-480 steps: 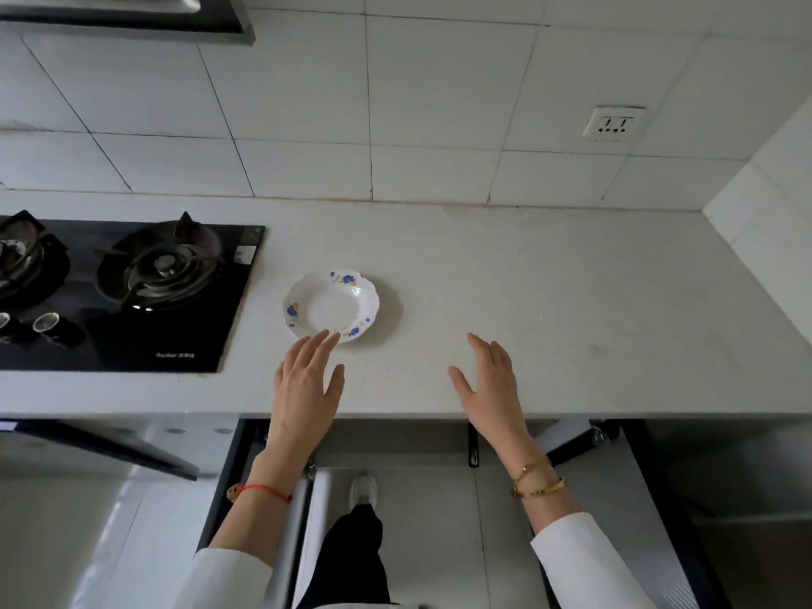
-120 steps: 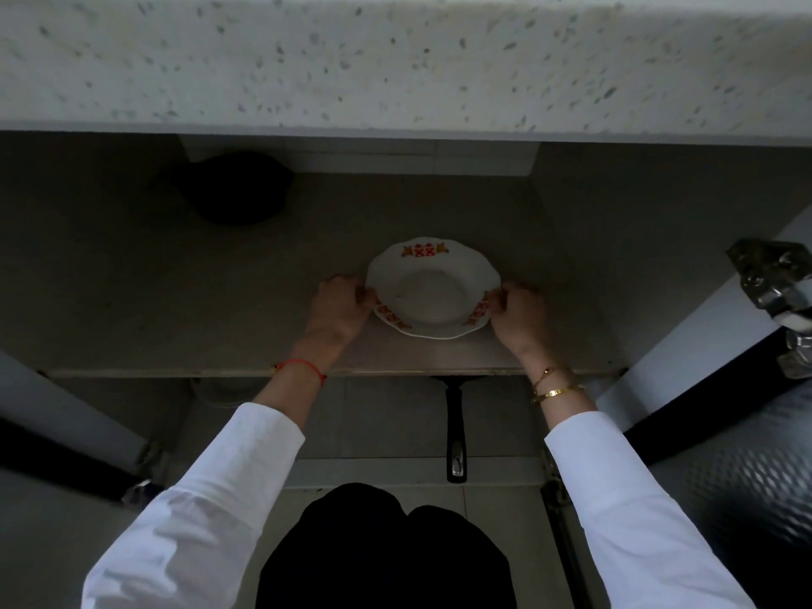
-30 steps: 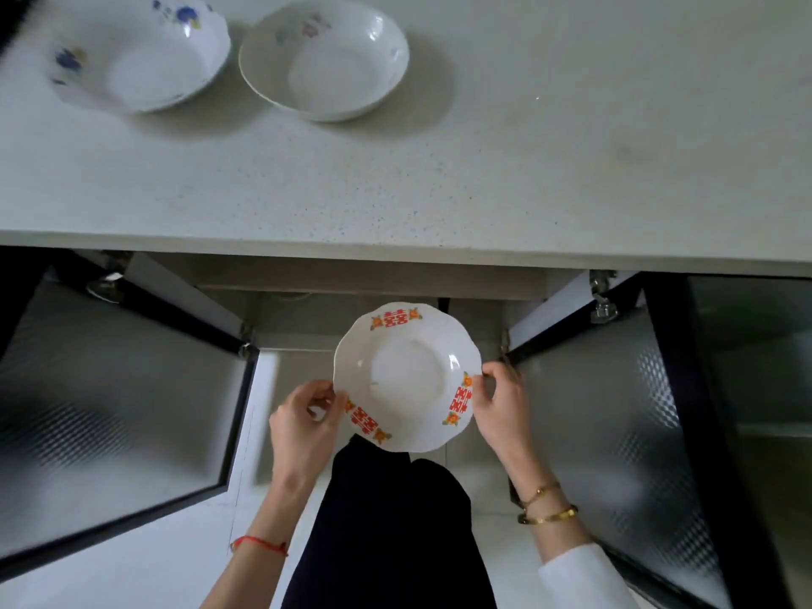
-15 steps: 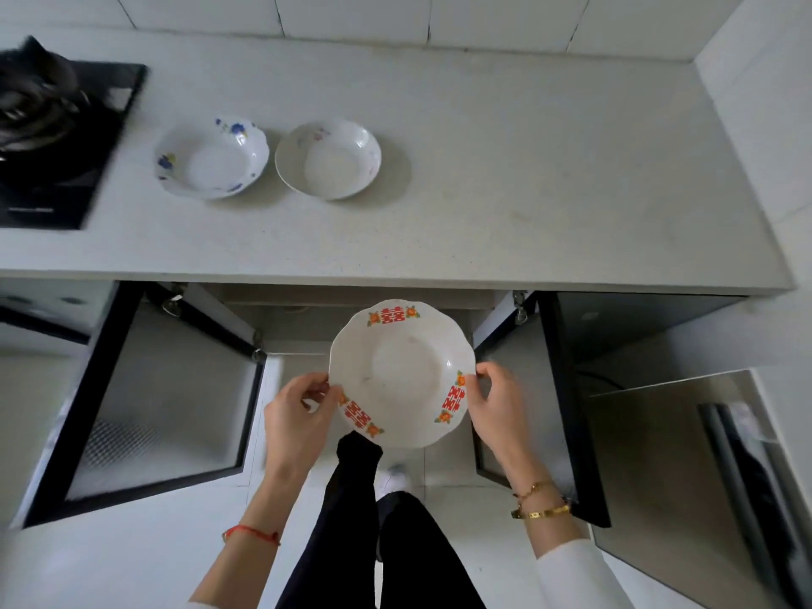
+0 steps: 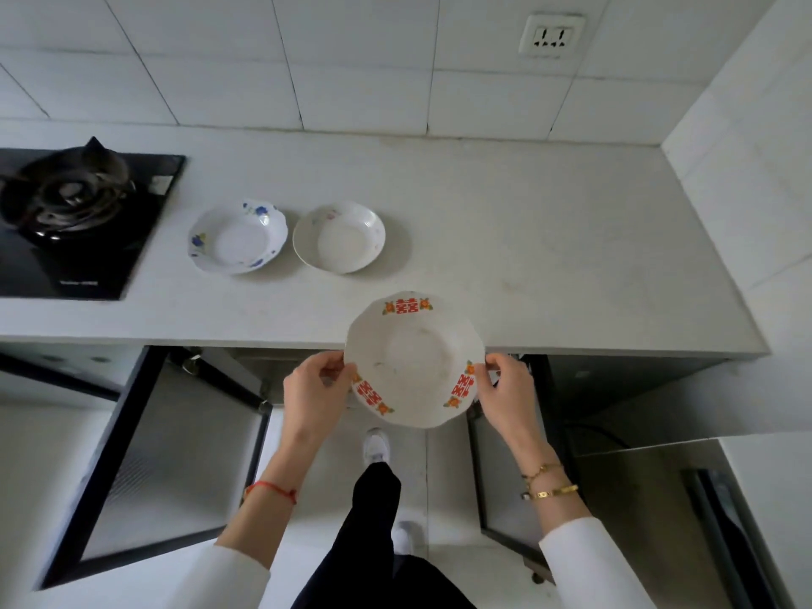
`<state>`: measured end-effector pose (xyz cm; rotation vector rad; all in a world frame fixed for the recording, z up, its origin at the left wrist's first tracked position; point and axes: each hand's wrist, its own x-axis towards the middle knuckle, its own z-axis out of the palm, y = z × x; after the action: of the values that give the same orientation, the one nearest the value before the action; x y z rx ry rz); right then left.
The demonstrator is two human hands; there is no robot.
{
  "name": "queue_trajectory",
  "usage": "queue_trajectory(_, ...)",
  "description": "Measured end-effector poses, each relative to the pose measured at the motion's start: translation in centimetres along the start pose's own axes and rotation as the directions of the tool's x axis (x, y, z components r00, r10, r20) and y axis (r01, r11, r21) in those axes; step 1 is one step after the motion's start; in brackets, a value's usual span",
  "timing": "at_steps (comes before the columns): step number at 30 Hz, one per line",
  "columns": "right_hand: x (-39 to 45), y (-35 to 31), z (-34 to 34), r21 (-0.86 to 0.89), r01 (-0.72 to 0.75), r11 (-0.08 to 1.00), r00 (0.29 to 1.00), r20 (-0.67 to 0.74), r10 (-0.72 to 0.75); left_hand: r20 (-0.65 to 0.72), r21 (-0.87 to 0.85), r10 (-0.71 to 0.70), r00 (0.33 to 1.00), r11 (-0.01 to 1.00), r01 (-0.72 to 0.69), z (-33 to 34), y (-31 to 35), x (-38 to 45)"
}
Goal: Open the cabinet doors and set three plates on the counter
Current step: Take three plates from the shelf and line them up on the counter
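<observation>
Both forearms extend forward, wrists level. The left hand [image 5: 314,395] pinches the left rim of the red-patterned plate [image 5: 415,360], fingers curled under; the right hand [image 5: 509,395] grips the opposite rim likewise. The plate is held in the air, overlapping the front edge of the counter [image 5: 527,239]. The blue-flowered plate [image 5: 238,236] and plain plate [image 5: 338,237] rest side by side on the counter. Both cabinet doors [image 5: 145,459] stand open.

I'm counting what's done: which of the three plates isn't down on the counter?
The red-patterned plate, gripped at its rim by the left hand and right hand. The blue-flowered plate and the plain plate rest on the counter.
</observation>
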<state>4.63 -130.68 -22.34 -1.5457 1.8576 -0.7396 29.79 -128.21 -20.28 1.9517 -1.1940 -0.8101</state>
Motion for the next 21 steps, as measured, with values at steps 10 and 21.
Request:
queue_trajectory(10,11.0,-1.3,0.5,-0.089,-0.017,0.996,0.999,-0.050,0.013,0.109,0.043,0.071,0.992,0.996,-0.077,2.9,3.7,10.3)
queue_trajectory(21,21.3,-1.7,1.7,-0.100,-0.086,0.991,0.993,-0.091,0.077,0.200,0.087,0.062,0.978,0.993,-0.081,7.1,6.2,20.6)
